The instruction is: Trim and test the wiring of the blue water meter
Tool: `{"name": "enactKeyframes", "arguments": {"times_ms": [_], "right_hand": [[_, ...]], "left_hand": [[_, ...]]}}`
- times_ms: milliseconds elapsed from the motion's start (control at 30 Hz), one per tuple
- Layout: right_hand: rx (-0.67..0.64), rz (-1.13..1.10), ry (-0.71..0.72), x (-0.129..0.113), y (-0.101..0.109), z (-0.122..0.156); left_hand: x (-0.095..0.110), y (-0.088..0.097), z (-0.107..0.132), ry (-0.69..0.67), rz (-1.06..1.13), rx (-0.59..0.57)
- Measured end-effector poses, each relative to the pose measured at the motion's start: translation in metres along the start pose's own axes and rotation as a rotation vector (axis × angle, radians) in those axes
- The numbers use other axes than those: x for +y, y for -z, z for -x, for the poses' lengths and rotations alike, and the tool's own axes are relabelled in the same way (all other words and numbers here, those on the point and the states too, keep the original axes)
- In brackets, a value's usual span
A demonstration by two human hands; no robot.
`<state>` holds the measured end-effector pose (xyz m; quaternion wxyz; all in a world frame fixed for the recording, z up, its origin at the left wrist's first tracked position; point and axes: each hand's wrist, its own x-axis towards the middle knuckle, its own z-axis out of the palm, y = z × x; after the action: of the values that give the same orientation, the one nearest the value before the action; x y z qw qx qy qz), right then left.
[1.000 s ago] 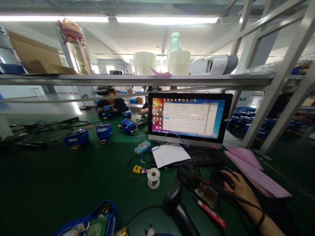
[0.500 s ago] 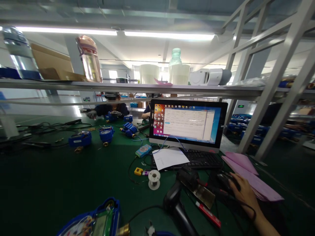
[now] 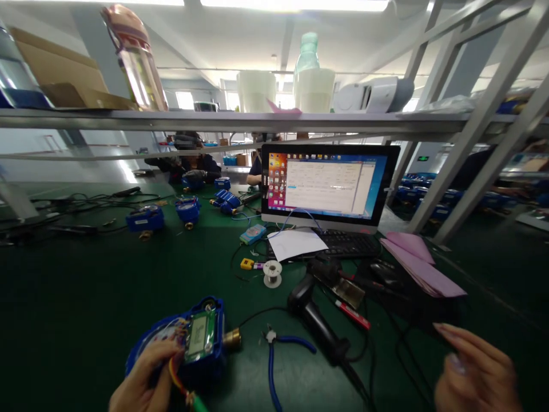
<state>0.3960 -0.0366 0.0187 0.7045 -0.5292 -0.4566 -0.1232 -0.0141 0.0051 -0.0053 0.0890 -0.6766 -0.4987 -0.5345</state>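
My left hand [image 3: 143, 375] is at the lower left, against the near side of an open blue water meter [image 3: 201, 366] with a small display and green circuit board. Red and yellow wires [image 3: 175, 375] come out between its closed thumb and forefinger, leading down to a green piece [image 3: 198, 403] cut off by the frame edge. A brass fitting [image 3: 233, 339] sticks out of the meter's right side. At the lower right, my right hand [image 3: 476, 369] hovers over the bench with fingers apart, nothing visible in it. Blue-handled cutters [image 3: 271, 360] lie right of the meter.
A black barcode scanner [image 3: 319, 326], a red marker [image 3: 352, 315] and a solder spool [image 3: 272, 274] lie mid-bench. Behind are a monitor [image 3: 328, 183], keyboard [image 3: 351, 245], mouse [image 3: 386, 272] and pink papers [image 3: 420, 263]. Several blue meters [image 3: 144, 219] stand farther left. A co-worker [image 3: 193, 160] sits opposite.
My right hand has left the mouse and moved nearer to me. My left hand has come into view at the meter, with the wires. The view has tilted downward.
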Motion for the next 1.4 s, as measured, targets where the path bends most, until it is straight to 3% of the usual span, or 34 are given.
{"name": "enactKeyframes", "arguments": {"times_ms": [133,233,300,433,500,567,667,800,867,1067,1200,1400], "right_hand": [[-0.331,-0.062,0.131,-0.012,-0.002,0.047],[-0.625,-0.214,0.139,-0.031,-0.009,0.073],[-0.822,-0.366,0.100,-0.049,-0.016,0.087],[-1.323,-0.571,0.001,-0.080,-0.031,0.107],[-1.451,-0.614,-0.097,-0.086,-0.035,0.111],[-1.417,-0.585,-0.197,-0.080,-0.038,0.109],[-1.234,-0.361,-0.278,-0.058,-0.042,0.096],[-0.989,-0.002,-0.256,-0.034,-0.050,0.071],[-0.971,0.058,-0.198,-0.030,-0.055,0.066],[-1.155,0.202,0.025,-0.026,-0.075,0.098],[-1.208,0.382,0.109,-0.024,-0.090,0.117],[-1.279,0.397,0.090,-0.033,-0.096,0.103]], "left_hand": [[0.029,0.005,-0.009,-0.306,-0.140,0.148],[0.058,0.004,-0.007,-0.419,-0.088,0.208],[0.080,0.002,-0.002,-0.457,0.017,0.165],[0.116,-0.010,0.011,-0.481,0.226,-0.032],[0.123,-0.019,0.019,-0.414,0.307,-0.096],[0.122,-0.027,0.027,-0.243,0.382,-0.177],[0.113,-0.040,0.041,0.143,0.571,-0.302],[0.104,-0.057,0.050,0.714,0.844,-0.267],[0.103,-0.063,0.050,0.889,0.912,-0.228],[0.099,-0.070,0.047,1.029,1.122,-0.213],[0.095,-0.072,0.050,1.073,1.115,-0.169],[0.091,-0.077,0.050,1.193,1.101,-0.095]]}}
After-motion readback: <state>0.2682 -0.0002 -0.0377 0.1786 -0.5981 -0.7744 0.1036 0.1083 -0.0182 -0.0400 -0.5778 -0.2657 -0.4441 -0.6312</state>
